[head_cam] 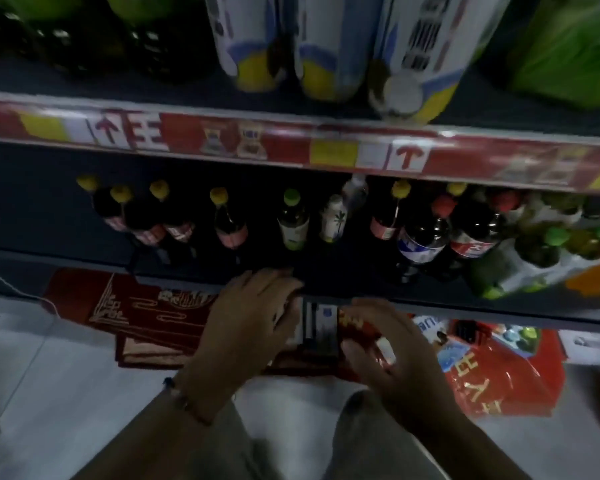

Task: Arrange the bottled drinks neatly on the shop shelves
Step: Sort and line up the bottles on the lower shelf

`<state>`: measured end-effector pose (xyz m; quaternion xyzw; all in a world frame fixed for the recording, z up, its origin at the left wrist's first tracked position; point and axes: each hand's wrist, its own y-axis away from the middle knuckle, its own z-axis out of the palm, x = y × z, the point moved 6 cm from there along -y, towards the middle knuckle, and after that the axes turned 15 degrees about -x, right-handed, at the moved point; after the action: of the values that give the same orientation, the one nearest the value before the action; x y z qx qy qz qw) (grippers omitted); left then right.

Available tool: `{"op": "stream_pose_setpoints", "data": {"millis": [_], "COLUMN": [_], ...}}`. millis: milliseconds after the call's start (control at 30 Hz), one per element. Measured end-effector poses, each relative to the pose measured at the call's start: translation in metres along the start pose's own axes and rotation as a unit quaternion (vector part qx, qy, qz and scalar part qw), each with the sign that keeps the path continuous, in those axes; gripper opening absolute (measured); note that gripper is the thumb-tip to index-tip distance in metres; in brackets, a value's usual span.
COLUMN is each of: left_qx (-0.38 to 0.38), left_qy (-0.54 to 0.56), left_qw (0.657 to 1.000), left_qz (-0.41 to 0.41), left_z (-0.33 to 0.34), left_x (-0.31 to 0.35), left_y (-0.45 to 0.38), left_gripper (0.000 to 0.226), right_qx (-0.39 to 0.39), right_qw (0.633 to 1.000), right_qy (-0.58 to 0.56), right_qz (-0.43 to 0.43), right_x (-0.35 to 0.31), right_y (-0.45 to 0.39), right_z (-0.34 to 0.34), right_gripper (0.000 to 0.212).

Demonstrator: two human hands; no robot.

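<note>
The lower shelf (84, 258) looks partly stocked: dark bottles (142, 220) stand in loose, uneven rows with gaps, so straightening remains. Both hands hover at the shelf lip. The left hand (246, 317) is relaxed with fingers fairly straight, its grip wide; the right hand (388, 344) curls round a red-labelled bottle (357, 327), at 12 o'clock from its palm.

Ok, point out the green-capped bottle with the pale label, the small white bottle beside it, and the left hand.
green-capped bottle (292, 221): head view, on its pale label.
small white bottle (333, 220): head view, mid-body.
left hand (248, 311): head view, back of the hand.
</note>
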<state>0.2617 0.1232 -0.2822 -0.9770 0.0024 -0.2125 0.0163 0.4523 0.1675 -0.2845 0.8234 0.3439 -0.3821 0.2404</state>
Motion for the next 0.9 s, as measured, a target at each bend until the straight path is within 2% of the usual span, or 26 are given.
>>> {"op": "stream_pose_setpoints", "data": {"millis": [67, 133, 233, 300, 367, 433, 533, 600, 667, 733, 767, 833, 867, 900], "left_qx": [0.032, 0.079, 0.152, 0.173, 0.171, 0.203, 0.242, 0.241, 0.219, 0.167, 0.128, 0.063, 0.038, 0.019], "left_qy": [-0.041, -0.064, -0.097, -0.075, 0.000, 0.026, 0.025, 0.054, 0.140, 0.293, 0.401, 0.596, 0.621, 0.593], "left_qw": [0.999, 0.995, 0.984, 0.981, 0.984, 0.978, 0.968, 0.968, 0.965, 0.940, 0.905, 0.794, 0.769, 0.782], "left_qz": [0.004, 0.022, -0.005, -0.042, -0.050, -0.043, -0.056, -0.036, -0.041, -0.061, -0.062, -0.100, -0.148, -0.193], "left_z": [0.037, 0.063, 0.085, 0.098, 0.111, 0.113, 0.107, 0.106, 0.102, 0.101, 0.104, 0.107, 0.103, 0.090], "left_x": [-0.029, -0.051, -0.076, -0.093, -0.107, -0.109, -0.105, -0.100, -0.100, -0.098, -0.096, -0.082, -0.071, -0.054], "left_y": [-0.036, -0.072, -0.118, -0.140, -0.155, -0.157, -0.140, -0.120, -0.097, -0.075, -0.065, -0.036, -0.013, 0.011], "left_gripper": [0.040, 0.043, 0.065, 0.085, 0.091, 0.079, 0.066, 0.073, 0.090, 0.106, 0.106, 0.080, 0.069, 0.064], "right_qx": [0.017, 0.074, 0.144, 0.166, 0.174, 0.155, 0.225, 0.232, 0.182, 0.117, 0.083, 0.052, 0.040, 0.019], "right_qw": [1.000, 0.995, 0.984, 0.981, 0.982, 0.982, 0.972, 0.971, 0.980, 0.984, 0.982, 0.975, 0.971, 0.969], "right_qy": [0.002, 0.013, 0.018, 0.011, -0.010, -0.015, 0.013, -0.011, -0.062, -0.135, -0.165, -0.203, -0.215, -0.219], "right_qz": [-0.010, -0.059, -0.106, -0.096, -0.066, -0.107, -0.072, -0.058, -0.058, 0.000, 0.031, 0.079, 0.099, 0.113], "right_x": [0.041, 0.071, 0.099, 0.111, 0.129, 0.140, 0.147, 0.154, 0.146, 0.135, 0.131, 0.111, 0.098, 0.079], "right_y": [-0.045, -0.091, -0.157, -0.199, -0.236, -0.251, -0.239, -0.224, -0.202, -0.180, -0.166, -0.124, -0.100, -0.074], "right_z": [0.010, 0.012, 0.004, 0.000, -0.002, 0.005, 0.016, 0.026, 0.037, 0.042, 0.043, 0.035, 0.030, 0.025], "right_gripper": [0.037, 0.045, 0.056, 0.067, 0.072, 0.050, 0.017, 0.015, 0.020, 0.025, 0.025, 0.033, 0.035, 0.034]}}
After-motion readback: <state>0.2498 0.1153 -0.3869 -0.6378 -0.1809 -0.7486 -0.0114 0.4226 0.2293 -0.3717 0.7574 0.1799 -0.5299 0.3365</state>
